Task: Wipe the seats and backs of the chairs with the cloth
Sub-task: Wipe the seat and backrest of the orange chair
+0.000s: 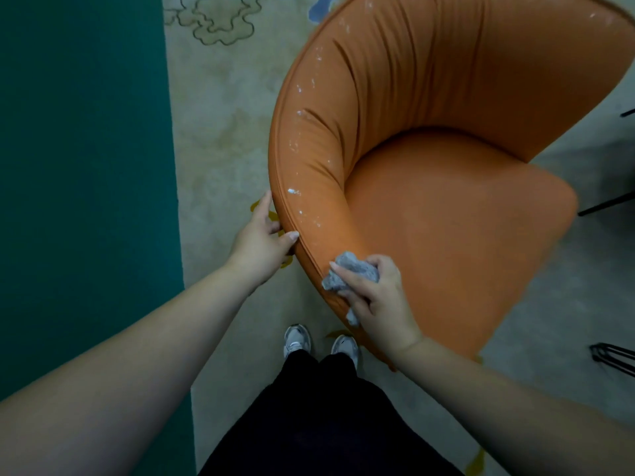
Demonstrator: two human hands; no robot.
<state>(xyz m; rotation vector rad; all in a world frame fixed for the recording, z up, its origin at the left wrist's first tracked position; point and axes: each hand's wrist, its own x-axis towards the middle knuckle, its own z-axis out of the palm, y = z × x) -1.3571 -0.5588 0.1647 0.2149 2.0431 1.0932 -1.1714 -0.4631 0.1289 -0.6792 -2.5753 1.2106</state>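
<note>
We look down on the orange chair [446,214], its curved back sweeping from our near side up and away, the seat opening toward the right. Our right hand [374,297] grips the bunched grey cloth [347,273] against the back's near end. Our left hand [264,242] clasps the rim, thumb on top.

Orange chair [446,207], grey cloth [347,273]

The single head-worn camera is looking steeply down from above the orange chair [446,201], close over its curved back. It is facing forward past the person's shoes [297,340], which are standing just beside the chair.
</note>
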